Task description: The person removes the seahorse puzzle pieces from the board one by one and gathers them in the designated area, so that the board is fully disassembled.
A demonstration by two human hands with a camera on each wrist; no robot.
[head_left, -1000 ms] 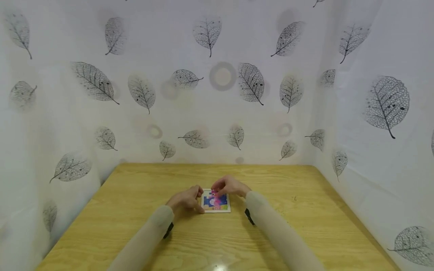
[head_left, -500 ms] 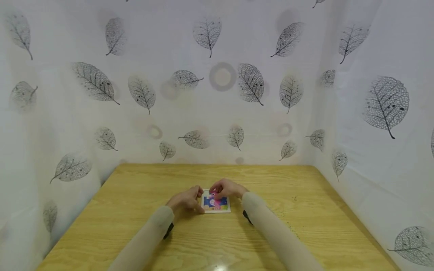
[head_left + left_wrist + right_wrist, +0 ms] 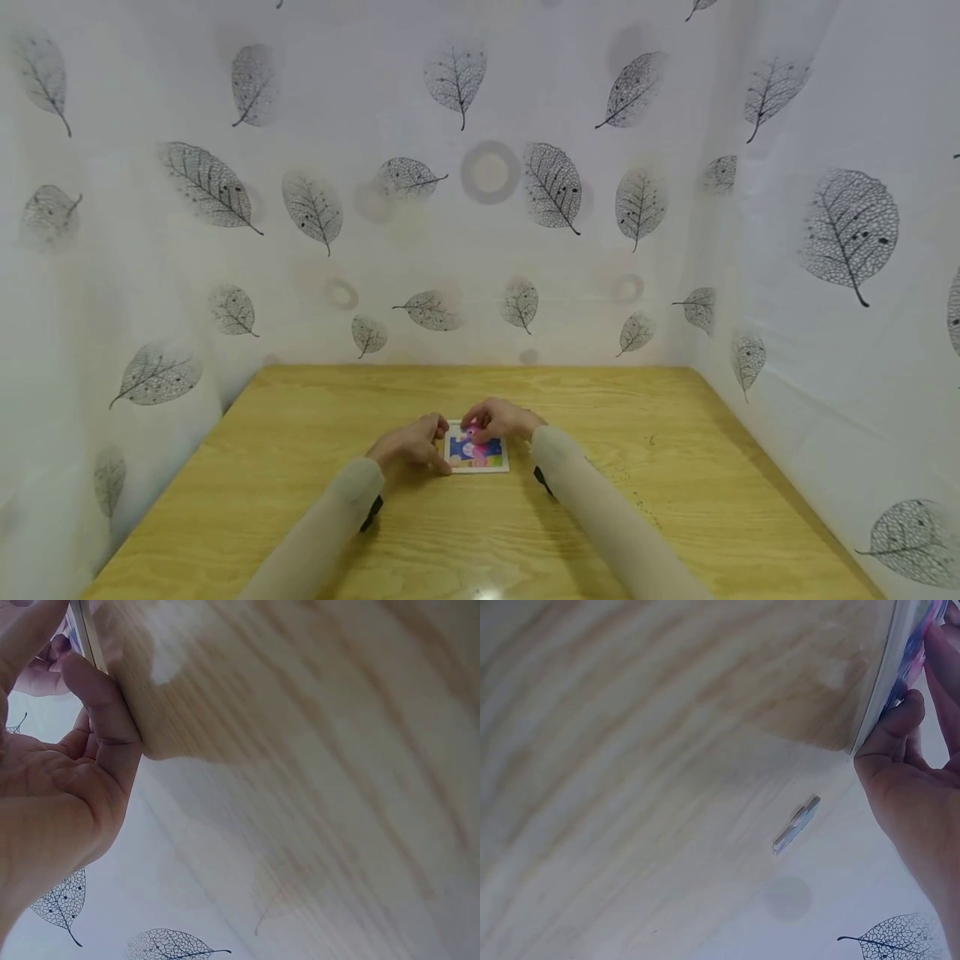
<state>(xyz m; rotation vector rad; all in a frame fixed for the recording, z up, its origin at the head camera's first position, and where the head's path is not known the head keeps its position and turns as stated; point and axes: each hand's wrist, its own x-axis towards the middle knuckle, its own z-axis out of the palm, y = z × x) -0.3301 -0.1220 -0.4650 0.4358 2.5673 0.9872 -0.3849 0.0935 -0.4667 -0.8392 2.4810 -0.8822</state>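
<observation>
The puzzle (image 3: 469, 454) is held edgewise by the left hand (image 3: 410, 442); whether anything is pinched by the right hand (image 3: 504, 418) cannot be told.

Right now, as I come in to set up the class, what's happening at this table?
A person's left hand holds the left edge of a white-framed puzzle lying on a wooden table. The right hand bends over the puzzle's upper right part; whether it grips a piece is hidden. In the right wrist view, a small flat object lies apart on the table.
</observation>
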